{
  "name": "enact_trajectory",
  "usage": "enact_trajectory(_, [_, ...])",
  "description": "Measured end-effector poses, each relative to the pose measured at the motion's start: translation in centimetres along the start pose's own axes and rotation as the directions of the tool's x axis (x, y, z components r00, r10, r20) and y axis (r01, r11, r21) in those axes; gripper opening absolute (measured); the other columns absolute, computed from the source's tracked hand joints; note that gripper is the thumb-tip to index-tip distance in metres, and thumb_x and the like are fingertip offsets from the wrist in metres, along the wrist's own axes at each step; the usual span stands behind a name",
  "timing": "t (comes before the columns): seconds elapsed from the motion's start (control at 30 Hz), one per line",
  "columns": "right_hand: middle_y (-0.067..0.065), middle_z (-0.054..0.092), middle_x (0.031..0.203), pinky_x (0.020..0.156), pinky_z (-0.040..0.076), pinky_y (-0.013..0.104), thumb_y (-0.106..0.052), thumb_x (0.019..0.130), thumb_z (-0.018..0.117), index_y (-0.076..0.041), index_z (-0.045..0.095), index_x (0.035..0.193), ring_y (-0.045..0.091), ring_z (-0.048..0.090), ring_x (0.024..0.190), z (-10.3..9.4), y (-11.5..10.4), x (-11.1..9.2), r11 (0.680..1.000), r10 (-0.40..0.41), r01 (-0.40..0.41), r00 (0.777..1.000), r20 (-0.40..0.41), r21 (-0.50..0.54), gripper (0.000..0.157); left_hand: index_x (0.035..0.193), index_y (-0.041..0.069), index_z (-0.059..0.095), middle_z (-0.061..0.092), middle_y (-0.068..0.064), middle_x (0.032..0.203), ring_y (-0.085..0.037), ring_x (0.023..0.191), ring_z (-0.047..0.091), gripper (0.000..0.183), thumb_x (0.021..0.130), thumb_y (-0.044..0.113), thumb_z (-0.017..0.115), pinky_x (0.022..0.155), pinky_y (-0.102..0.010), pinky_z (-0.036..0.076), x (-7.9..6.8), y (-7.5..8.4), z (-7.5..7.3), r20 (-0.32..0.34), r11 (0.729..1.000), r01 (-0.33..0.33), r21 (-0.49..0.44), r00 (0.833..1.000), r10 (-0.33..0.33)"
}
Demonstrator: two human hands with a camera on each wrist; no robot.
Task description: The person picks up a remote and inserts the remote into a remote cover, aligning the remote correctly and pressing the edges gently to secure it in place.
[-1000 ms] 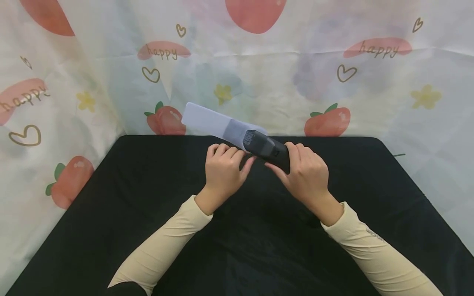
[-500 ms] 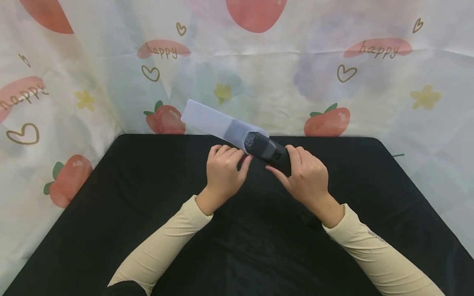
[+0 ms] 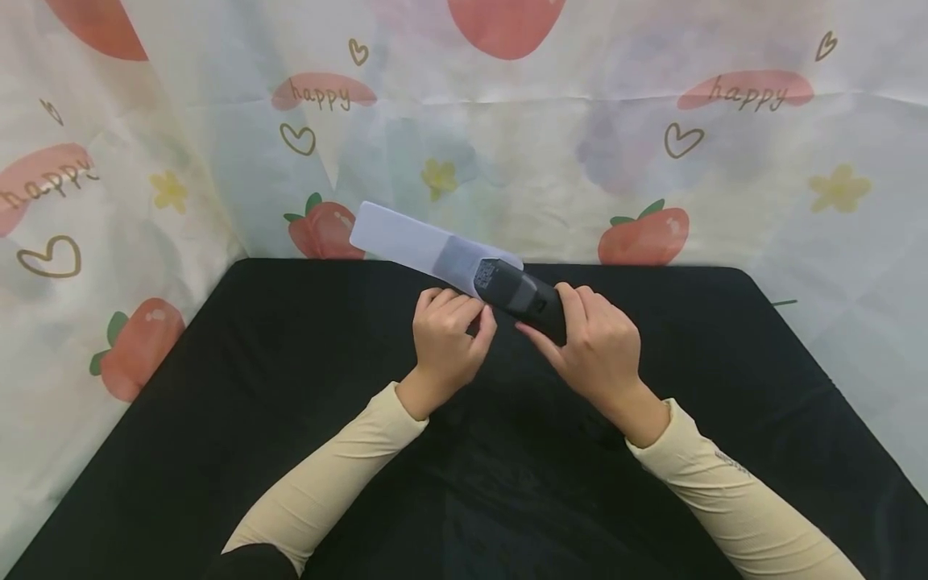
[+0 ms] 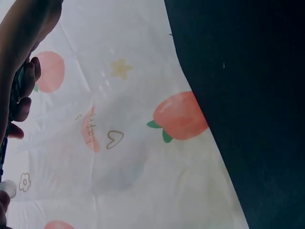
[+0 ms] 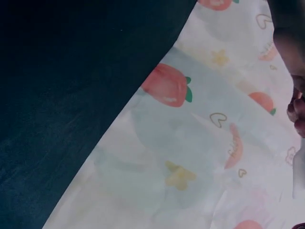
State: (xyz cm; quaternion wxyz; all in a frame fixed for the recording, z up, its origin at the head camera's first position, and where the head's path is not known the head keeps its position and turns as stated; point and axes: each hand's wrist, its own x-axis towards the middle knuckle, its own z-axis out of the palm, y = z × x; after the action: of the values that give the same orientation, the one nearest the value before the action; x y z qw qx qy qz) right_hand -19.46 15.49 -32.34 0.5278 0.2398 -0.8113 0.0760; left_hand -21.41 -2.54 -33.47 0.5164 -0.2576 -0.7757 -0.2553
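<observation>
A black handheld device (image 3: 512, 288), with a small printed code at its end, is held above the table. Beside that end lies a long, translucent white plate (image 3: 399, 234) with rounded corners, pointing up and left. My right hand (image 3: 598, 346) grips the device's lower part, fingers over the top and thumb underneath. Close to the plate's lower edge my left hand (image 3: 448, 342) has its fingers curled and thumb against the forefinger; its grip is partly hidden behind the plate. In the right wrist view fingertips (image 5: 296, 112) show just above the white plate (image 5: 299, 174).
A black cloth covers the table (image 3: 304, 451). Behind and at both sides hangs a pale curtain (image 3: 536, 145) printed with fruit, hearts and flowers. Cream sleeves (image 3: 333, 467) cover both forearms.
My left hand has shifted slightly right and down, its thumb now drawn in against the fingers. The device and plate moved only slightly; the right hand keeps its grip.
</observation>
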Motion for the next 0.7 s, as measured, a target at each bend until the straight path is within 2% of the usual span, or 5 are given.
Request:
enact_trajectory(0.2, [0.018,0.055,0.069,0.047,0.045,0.039,-0.057,0.092,0.043,0.008,0.058,0.097,0.031,0.052,0.053,0.0,0.2,0.5,1.000,-0.014,0.014,1.000,0.011,-0.018,0.067,0.068,0.008,0.066,0.064,-0.002,0.060,-0.018,0.058,0.056,0.019,0.084,0.013,0.059,0.071,-0.035,0.046,0.2,0.0,-0.3,0.048,0.997,-0.056,0.053,0.997,0.053])
enact_trajectory(0.37, [0.018,0.057,0.070,0.045,0.044,0.037,-0.056,0.094,0.039,0.008,0.060,0.097,0.029,0.053,0.052,0.4,0.4,0.0,0.992,-0.124,0.125,0.991,0.052,-0.019,0.067,0.064,0.011,0.063,0.059,0.001,0.056,-0.015,0.053,0.053,0.017,0.080,0.018,0.065,0.064,-0.031,0.046,0.5,-0.6,-1.6,0.035,0.973,-0.191,0.133,0.982,0.188])
enact_trajectory(0.47, [0.017,0.058,0.070,0.044,0.043,0.036,-0.053,0.095,0.040,0.007,0.061,0.096,0.027,0.054,0.053,0.5,0.7,-0.7,0.979,-0.201,0.202,0.977,0.064,-0.009,0.064,0.079,0.011,0.070,0.063,-0.001,0.070,-0.020,0.068,0.055,0.014,0.081,0.026,0.069,0.071,-0.034,0.046,1.0,-1.3,-2.3,0.089,0.954,-0.242,0.180,0.969,0.229])
enact_trajectory(0.6, [0.016,0.059,0.071,0.045,0.044,0.036,-0.051,0.095,0.041,0.007,0.061,0.096,0.027,0.055,0.054,0.6,1.3,-1.4,0.964,-0.267,0.267,0.962,0.052,0.013,0.061,0.103,0.015,0.072,0.060,-0.003,0.091,-0.022,0.088,0.053,0.027,0.084,0.034,0.068,0.087,-0.039,0.041,1.6,-2.2,-2.9,0.278,0.929,-0.318,0.188,0.925,0.260])
enact_trajectory(0.7, [0.016,0.059,0.071,0.046,0.044,0.037,-0.048,0.095,0.045,0.006,0.061,0.096,0.028,0.055,0.054,0.5,1.6,-1.6,0.953,-0.301,0.301,0.953,0.020,0.032,0.057,0.105,0.016,0.072,0.060,-0.002,0.092,-0.021,0.091,0.053,0.025,0.086,0.030,0.067,0.090,-0.039,0.041,1.8,-2.7,-3.1,0.352,0.915,-0.368,0.165,0.889,0.294])
